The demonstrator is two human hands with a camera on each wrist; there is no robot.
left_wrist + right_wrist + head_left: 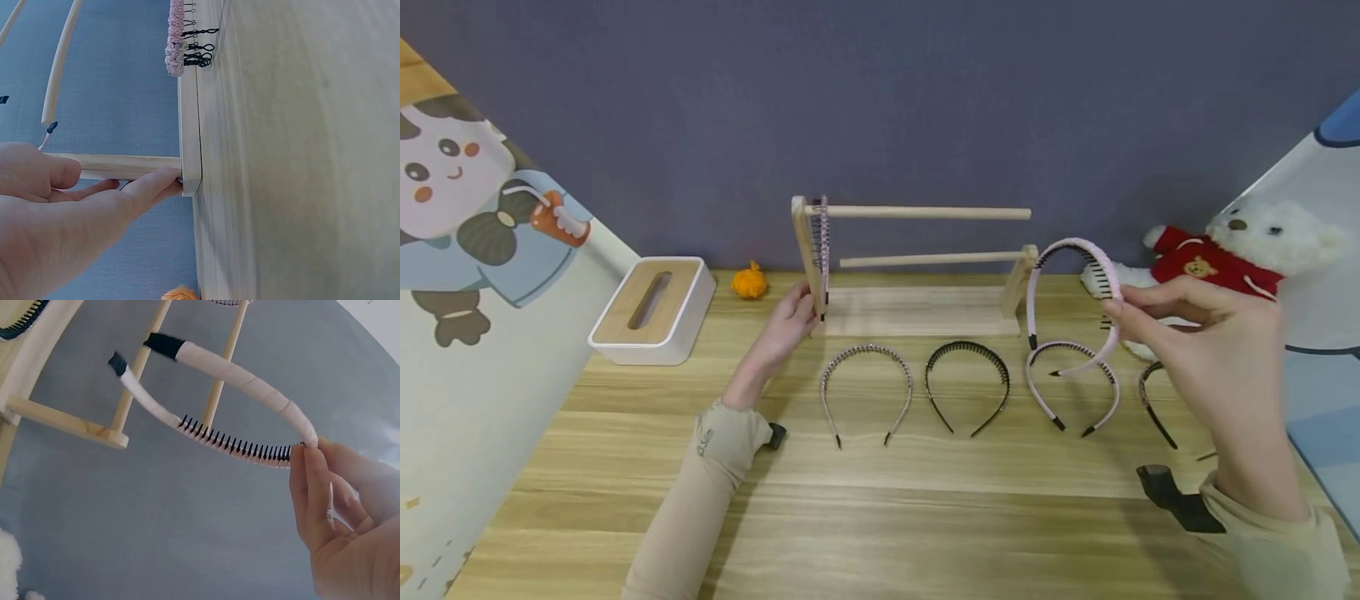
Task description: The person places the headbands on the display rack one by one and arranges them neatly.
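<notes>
My right hand point(1213, 350) pinches a pale pink headband point(1111, 279) between thumb and fingers, at the right of the wooden rack. Black comb teeth line its inner side and black caps cover its ends, as the right wrist view shows. My left hand point(786, 325) holds the left upright point(125, 165) of the rack point(917, 310) low down, near the base. Two horizontal rods, the upper one point(925, 212) and the lower one point(925, 260), belong to this rack. A beaded pinkish headband point(824, 242) hangs on the upper rod, beside the left upright.
In front of the rack lie a beaded headband point(867, 348), a black headband point(967, 344), a pink headband point(1032, 383) and a dark one point(1159, 425) partly behind my right hand. Left stands a tissue box point(681, 333) near an orange ornament point(748, 282); right, a teddy bear point(1225, 258).
</notes>
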